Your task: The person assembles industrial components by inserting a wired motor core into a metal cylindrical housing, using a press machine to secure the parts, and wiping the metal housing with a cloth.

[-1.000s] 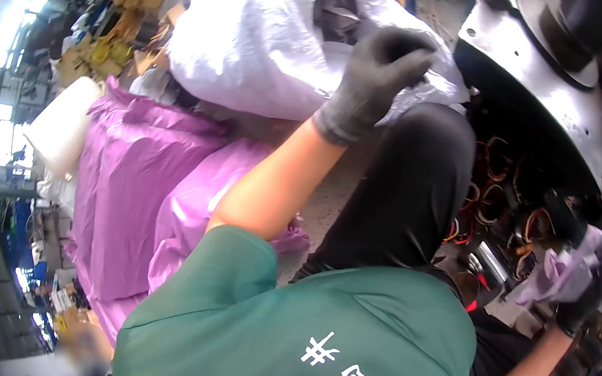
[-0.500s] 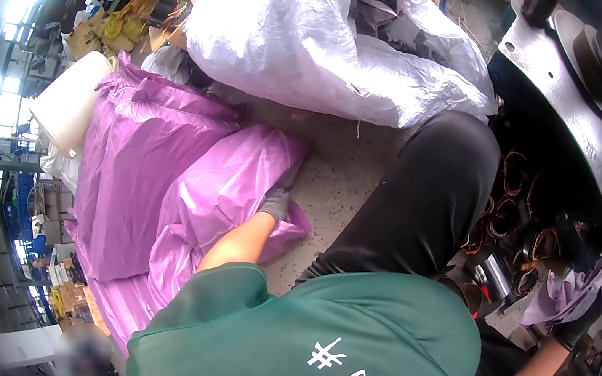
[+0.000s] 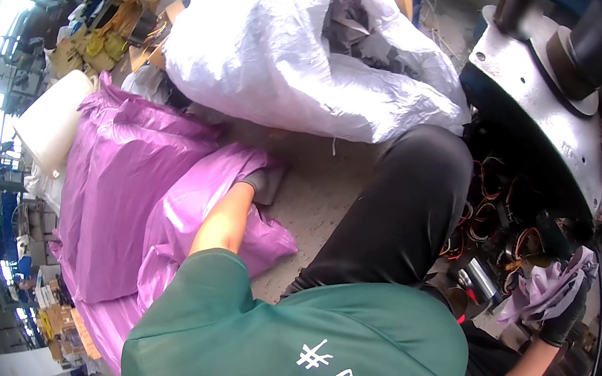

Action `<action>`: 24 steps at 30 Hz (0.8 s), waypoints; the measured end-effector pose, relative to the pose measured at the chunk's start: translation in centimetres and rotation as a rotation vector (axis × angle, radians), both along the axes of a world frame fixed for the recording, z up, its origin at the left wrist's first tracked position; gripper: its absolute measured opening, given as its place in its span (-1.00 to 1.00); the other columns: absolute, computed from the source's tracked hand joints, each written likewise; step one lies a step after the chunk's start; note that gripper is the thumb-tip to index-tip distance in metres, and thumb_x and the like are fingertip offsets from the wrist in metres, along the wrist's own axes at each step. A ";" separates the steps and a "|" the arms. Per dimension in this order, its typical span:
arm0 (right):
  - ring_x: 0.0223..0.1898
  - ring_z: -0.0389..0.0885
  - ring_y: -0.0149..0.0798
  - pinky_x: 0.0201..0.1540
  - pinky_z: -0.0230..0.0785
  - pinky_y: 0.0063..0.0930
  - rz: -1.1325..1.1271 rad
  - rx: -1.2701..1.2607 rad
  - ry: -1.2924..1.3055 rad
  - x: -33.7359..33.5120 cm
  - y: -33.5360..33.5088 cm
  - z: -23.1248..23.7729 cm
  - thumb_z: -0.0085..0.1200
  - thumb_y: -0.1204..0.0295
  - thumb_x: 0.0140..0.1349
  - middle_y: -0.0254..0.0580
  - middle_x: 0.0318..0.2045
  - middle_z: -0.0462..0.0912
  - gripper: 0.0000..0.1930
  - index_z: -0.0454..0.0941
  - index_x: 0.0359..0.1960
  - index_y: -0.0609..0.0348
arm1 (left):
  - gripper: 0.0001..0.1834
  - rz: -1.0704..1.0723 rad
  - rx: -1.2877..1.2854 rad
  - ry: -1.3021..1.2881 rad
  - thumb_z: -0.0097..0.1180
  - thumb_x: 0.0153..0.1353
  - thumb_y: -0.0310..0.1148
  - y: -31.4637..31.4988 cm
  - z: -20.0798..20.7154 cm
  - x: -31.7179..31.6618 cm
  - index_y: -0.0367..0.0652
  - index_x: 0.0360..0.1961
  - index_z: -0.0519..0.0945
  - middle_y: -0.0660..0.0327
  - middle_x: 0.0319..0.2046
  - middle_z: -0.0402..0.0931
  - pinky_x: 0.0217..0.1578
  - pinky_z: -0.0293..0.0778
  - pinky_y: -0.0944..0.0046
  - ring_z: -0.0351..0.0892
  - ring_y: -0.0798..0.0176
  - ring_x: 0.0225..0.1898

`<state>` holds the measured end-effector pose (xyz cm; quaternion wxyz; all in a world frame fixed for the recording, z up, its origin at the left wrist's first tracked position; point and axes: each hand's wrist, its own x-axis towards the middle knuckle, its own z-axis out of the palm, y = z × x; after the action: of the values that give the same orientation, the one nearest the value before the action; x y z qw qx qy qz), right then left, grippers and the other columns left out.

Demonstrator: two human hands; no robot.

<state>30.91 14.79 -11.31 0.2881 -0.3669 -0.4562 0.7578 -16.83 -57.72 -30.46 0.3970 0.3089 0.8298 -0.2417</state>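
Note:
My left hand (image 3: 257, 179), in a grey glove, reaches to the mouth of a glossy purple sack (image 3: 196, 196) on the floor. Its fingers are mostly hidden, beside a greyish flat piece (image 3: 270, 188); whether they grip that piece cannot be made out. On the far right, my right hand (image 3: 565, 321), in a dark glove, is closed on a crumpled bunch of pale purple sheets (image 3: 544, 293). That bunch is held near a heap of motor-like parts with coloured wires (image 3: 493, 215) and a shiny metal cylinder (image 3: 479, 281).
A large white woven sack (image 3: 256, 66) lies ahead, with grey crumpled scraps in its opening. Another full purple sack (image 3: 111, 200) stands at left, beside a cream-coloured tub (image 3: 55, 119). A heavy machine with a light metal plate (image 3: 544, 99) rises at the right.
My left hand has moved forward and left at the purple sack's mouth. My right hand still holds the purple sheets, and the whole view has shifted slightly.

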 end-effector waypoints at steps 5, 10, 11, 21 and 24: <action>0.41 0.35 -0.15 0.50 0.16 -0.19 0.040 -0.098 0.108 -0.1 -1.5 0.8 0.04 0.06 0.43 -0.21 0.43 0.38 -0.28 0.19 0.55 0.05 | -0.55 -0.274 -0.022 0.010 -0.03 0.24 -0.18 3.7 -0.1 -1.2 -0.14 0.04 0.68 -0.13 0.10 0.59 0.38 0.31 -0.02 0.54 -0.17 0.20; 0.24 0.51 -0.15 0.38 0.30 -0.22 0.036 0.152 -0.049 3.1 -0.5 -0.3 0.11 0.11 0.35 -0.21 0.31 0.49 -0.31 0.33 0.46 0.11 | -0.51 -0.614 0.089 -0.020 -0.18 0.36 -0.16 8.4 -2.4 3.6 -0.16 -0.16 0.80 -0.11 0.00 0.71 0.30 0.39 -0.03 0.65 -0.16 0.10; 0.25 0.50 -0.14 0.38 0.30 -0.22 0.085 0.159 -0.025 2.5 -0.2 -0.4 0.11 0.14 0.32 -0.19 0.31 0.48 -0.30 0.31 0.47 0.13 | -0.54 -0.514 0.131 -0.086 -0.19 0.35 -0.23 5.9 -5.5 5.6 -0.16 -0.23 0.80 -0.08 -0.03 0.72 0.24 0.46 -0.09 0.67 -0.15 0.07; 0.28 0.52 0.02 0.38 0.38 -0.08 0.047 -0.037 0.401 -3.6 -7.9 8.1 0.13 0.19 0.29 -0.05 0.30 0.50 -0.26 0.25 0.51 0.06 | -0.41 0.259 0.729 -0.115 0.32 0.15 -0.37 12.8 9.4 3.6 -0.16 0.25 0.56 -0.13 0.04 0.66 0.14 0.53 -0.01 0.65 -0.15 0.09; 0.13 0.63 -0.09 0.20 0.53 -0.17 0.048 -0.160 0.411 -3.5 -6.9 9.3 0.04 -0.02 0.44 -0.12 0.16 0.62 -0.37 0.36 0.42 0.04 | -0.80 0.182 1.096 0.005 0.27 0.19 -0.51 18.3 18.1 1.0 -0.25 -0.17 0.58 0.01 -0.22 0.62 -0.10 0.52 0.07 0.62 0.02 -0.15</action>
<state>27.45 7.85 -1.97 0.3271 -0.2154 -0.3349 0.8570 -15.84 -39.43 -12.31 0.1954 0.3969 0.8584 0.2597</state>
